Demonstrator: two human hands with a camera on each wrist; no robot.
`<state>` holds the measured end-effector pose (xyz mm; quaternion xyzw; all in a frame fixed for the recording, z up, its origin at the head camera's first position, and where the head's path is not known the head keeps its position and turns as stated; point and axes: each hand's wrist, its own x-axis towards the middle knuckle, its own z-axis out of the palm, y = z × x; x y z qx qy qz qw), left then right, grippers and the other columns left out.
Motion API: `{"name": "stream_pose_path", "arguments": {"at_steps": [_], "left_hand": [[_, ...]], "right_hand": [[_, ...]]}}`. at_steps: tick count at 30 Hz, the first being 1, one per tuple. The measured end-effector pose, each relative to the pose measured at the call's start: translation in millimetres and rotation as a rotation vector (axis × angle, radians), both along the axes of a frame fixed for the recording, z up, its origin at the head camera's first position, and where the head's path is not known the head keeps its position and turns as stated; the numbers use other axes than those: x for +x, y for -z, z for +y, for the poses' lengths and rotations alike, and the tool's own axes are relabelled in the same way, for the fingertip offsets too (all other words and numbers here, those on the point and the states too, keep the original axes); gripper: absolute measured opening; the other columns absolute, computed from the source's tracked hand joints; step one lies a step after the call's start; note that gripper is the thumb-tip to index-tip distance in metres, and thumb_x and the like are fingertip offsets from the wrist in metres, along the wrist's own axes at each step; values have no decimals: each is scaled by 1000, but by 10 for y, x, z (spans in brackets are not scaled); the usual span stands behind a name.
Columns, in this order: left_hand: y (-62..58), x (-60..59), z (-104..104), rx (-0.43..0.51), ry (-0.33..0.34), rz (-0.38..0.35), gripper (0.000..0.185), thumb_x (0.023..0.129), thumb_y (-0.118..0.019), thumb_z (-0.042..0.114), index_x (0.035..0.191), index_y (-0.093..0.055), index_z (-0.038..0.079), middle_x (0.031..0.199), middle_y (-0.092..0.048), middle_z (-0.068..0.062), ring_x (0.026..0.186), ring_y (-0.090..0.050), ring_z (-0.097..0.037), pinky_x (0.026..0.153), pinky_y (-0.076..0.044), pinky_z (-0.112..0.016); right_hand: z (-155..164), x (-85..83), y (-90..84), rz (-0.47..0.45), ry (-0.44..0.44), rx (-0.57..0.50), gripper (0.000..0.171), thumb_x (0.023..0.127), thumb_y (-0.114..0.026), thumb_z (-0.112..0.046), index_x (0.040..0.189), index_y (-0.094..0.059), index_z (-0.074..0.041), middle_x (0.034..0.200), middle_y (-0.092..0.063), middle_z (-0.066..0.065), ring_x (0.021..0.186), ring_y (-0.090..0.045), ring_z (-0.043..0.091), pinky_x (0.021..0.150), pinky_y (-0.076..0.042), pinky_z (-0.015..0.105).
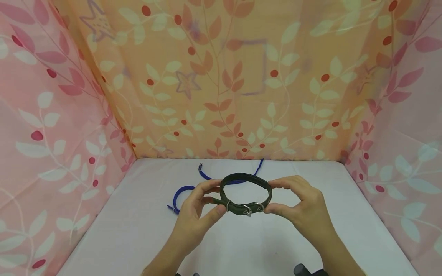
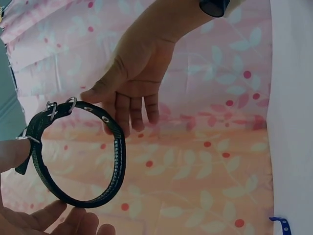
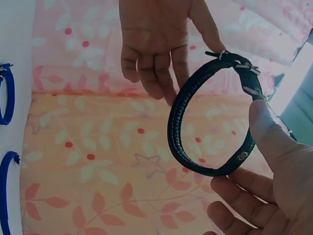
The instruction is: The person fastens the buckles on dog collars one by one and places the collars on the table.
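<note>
A dark green collar [image 1: 237, 209], buckled into a loop, is held up above the table between both hands. My left hand [image 1: 195, 216] grips its left side with thumb and fingers, near the strap's loose end. On the right side, my right hand [image 1: 307, 203] pinches the loop beside the D-ring [image 1: 260, 207]. The metal buckle [image 1: 247, 210] faces the head camera. In the left wrist view, metal-rimmed holes show along the collar [image 2: 122, 152]. Stitching lines the inner face of the collar [image 3: 177, 117] in the right wrist view.
On the white table [image 1: 138, 214] behind the hands lie a looped blue collar [image 1: 176, 195] and an unfastened blue collar [image 1: 206, 176], partly hidden by the green one. Patterned cloth walls [image 1: 221, 115] surround the back and sides. Dark objects [image 1: 304, 270] show at the bottom edge.
</note>
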<state>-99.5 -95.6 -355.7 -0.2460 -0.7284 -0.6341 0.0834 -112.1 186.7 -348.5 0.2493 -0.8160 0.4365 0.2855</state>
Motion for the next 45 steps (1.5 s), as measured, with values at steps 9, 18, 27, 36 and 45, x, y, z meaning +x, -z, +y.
{"name": "stream_pose_path", "arguments": {"at_steps": [9, 18, 27, 36, 45], "left_hand": [[-4, -52, -47, 7, 11, 78, 51, 95, -72, 7, 143, -56, 15, 140, -59, -1, 131, -51, -22, 102, -49, -29], [-30, -70, -94, -60, -50, 64, 53, 91, -78, 10, 140, -59, 22, 138, -60, 4, 128, -55, -19, 100, -50, -27], [-39, -119, -124, -123, -99, 5, 52, 90, -80, 17, 138, -62, 26, 137, -60, 9, 126, -56, -14, 101, -52, -32], [57, -326, -160, -143, -96, -21, 51, 92, -79, 15, 138, -63, 24, 137, -62, 7, 124, -58, -15, 100, -53, -35], [309, -663, -221, -239, -187, -86, 42, 92, -78, 14, 132, -69, 20, 124, -68, 3, 118, -62, -18, 93, -54, -39]], "right_hand": [[11, -16, -32, -77, -45, -79, 57, 67, -94, 0, 118, -74, -15, 113, -73, -3, 108, -63, 9, 96, -47, 18], [-12, -46, 12, -105, -47, -97, 52, 72, -91, 0, 118, -74, -16, 115, -72, -3, 107, -62, 10, 98, -46, 16], [-67, -105, 53, -174, -62, -130, 47, 78, -89, -5, 120, -74, -18, 117, -71, -3, 109, -61, 11, 99, -45, 16], [-107, -270, 184, -216, 4, -80, 44, 81, -89, -17, 121, -73, -24, 117, -71, -9, 106, -61, 11, 94, -48, 20], [-243, -637, 555, -317, -5, -86, 44, 83, -88, -24, 124, -72, -19, 118, -70, -3, 108, -63, 15, 93, -52, 27]]}}
